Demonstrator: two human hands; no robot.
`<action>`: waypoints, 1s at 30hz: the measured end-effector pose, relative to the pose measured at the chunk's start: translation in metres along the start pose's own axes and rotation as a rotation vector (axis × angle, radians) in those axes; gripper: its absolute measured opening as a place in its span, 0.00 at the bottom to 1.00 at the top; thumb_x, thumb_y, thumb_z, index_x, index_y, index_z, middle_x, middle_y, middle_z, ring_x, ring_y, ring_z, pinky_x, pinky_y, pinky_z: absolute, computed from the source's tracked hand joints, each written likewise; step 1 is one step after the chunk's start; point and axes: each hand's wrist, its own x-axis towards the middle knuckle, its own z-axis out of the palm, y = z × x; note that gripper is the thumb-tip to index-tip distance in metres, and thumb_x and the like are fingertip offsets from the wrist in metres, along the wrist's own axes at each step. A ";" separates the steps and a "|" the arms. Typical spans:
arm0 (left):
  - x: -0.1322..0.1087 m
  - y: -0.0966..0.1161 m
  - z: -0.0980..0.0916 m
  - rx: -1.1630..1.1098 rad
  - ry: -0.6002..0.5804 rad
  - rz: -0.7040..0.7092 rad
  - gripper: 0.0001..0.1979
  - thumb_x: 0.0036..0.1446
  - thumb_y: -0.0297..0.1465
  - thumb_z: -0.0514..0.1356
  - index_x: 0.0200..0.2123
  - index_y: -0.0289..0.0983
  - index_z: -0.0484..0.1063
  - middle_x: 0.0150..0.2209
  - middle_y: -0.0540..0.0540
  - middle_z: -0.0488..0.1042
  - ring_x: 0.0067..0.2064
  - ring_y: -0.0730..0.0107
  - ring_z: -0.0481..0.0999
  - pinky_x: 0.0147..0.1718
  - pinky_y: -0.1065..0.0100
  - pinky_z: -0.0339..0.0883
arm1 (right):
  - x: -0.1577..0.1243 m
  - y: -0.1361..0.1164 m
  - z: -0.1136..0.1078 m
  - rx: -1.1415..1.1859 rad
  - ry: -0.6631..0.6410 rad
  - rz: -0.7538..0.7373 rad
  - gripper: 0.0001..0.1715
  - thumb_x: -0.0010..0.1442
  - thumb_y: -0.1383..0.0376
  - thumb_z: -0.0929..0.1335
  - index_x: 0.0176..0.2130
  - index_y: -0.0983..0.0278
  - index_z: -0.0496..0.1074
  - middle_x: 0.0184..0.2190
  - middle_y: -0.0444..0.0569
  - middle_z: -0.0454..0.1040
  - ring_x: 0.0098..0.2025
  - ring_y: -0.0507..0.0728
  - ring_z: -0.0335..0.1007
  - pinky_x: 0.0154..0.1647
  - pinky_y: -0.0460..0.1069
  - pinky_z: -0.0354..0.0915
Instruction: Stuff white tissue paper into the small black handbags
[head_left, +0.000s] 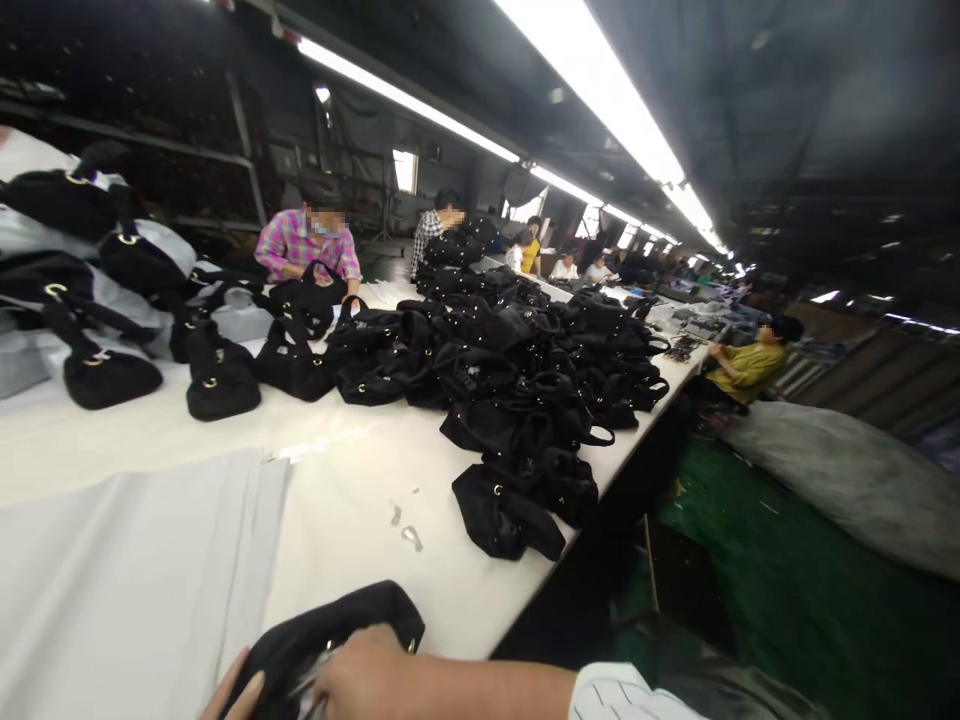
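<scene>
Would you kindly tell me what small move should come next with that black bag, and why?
Probably draw the black bag fully onto the table: it lies at the near edge, the right hand gripping it, the left hand at its corner.

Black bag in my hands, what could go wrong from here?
The bag lies at the table's near edge, gripped by the right hand with the left hand beside it; a loose grip could let it slide off. The pile of bags reaches the table's right edge, so a nudge might push some to the floor. Small scraps on the white top could cling to black fabric.
</scene>
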 end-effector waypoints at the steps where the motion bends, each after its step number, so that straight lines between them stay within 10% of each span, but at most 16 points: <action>1: -0.001 0.000 0.000 -0.016 -0.010 -0.044 0.38 0.44 0.49 0.57 0.61 0.54 0.61 0.50 0.53 0.76 0.58 0.46 0.69 0.50 0.47 0.71 | -0.004 0.002 -0.004 -0.214 0.014 -0.048 0.05 0.44 0.70 0.71 0.23 0.59 0.73 0.30 0.48 0.75 0.43 0.66 0.71 0.43 0.59 0.66; 4: -0.010 0.002 0.000 -0.137 -0.069 -0.170 0.39 0.53 0.50 0.53 0.65 0.38 0.55 0.61 0.40 0.65 0.60 0.48 0.66 0.52 0.52 0.69 | -0.011 0.010 -0.020 -0.585 0.099 -0.056 0.15 0.44 0.68 0.71 0.36 0.65 0.73 0.42 0.59 0.73 0.46 0.67 0.68 0.42 0.58 0.66; 11: -0.016 0.006 0.004 -0.236 -0.068 -0.216 0.35 0.58 0.50 0.53 0.65 0.42 0.53 0.64 0.39 0.59 0.63 0.52 0.62 0.57 0.54 0.62 | 0.013 0.037 -0.007 -0.577 0.043 0.145 0.47 0.36 0.61 0.77 0.53 0.63 0.58 0.51 0.60 0.63 0.50 0.67 0.64 0.41 0.57 0.68; 18: -0.011 0.004 -0.004 -0.111 -0.091 -0.129 0.34 0.57 0.46 0.54 0.62 0.35 0.59 0.60 0.37 0.65 0.60 0.53 0.66 0.56 0.56 0.62 | 0.034 0.037 -0.028 -0.548 -0.086 0.082 0.36 0.42 0.73 0.70 0.51 0.65 0.59 0.48 0.60 0.66 0.47 0.65 0.67 0.39 0.54 0.66; 25: -0.001 0.075 -0.008 0.430 -0.088 0.299 0.24 0.52 0.40 0.61 0.52 0.39 0.70 0.53 0.42 0.70 0.54 0.56 0.69 0.53 0.62 0.63 | 0.047 0.037 -0.050 -0.223 0.033 0.046 0.22 0.40 0.76 0.68 0.39 0.65 0.73 0.41 0.54 0.74 0.45 0.64 0.70 0.45 0.53 0.63; 30: 0.004 0.103 0.021 0.944 -0.204 0.320 0.15 0.59 0.24 0.48 0.48 0.35 0.67 0.41 0.39 0.71 0.42 0.60 0.73 0.39 0.63 0.66 | 0.063 0.048 -0.059 0.129 0.041 0.116 0.13 0.43 0.74 0.70 0.32 0.63 0.76 0.28 0.45 0.77 0.33 0.54 0.73 0.34 0.46 0.66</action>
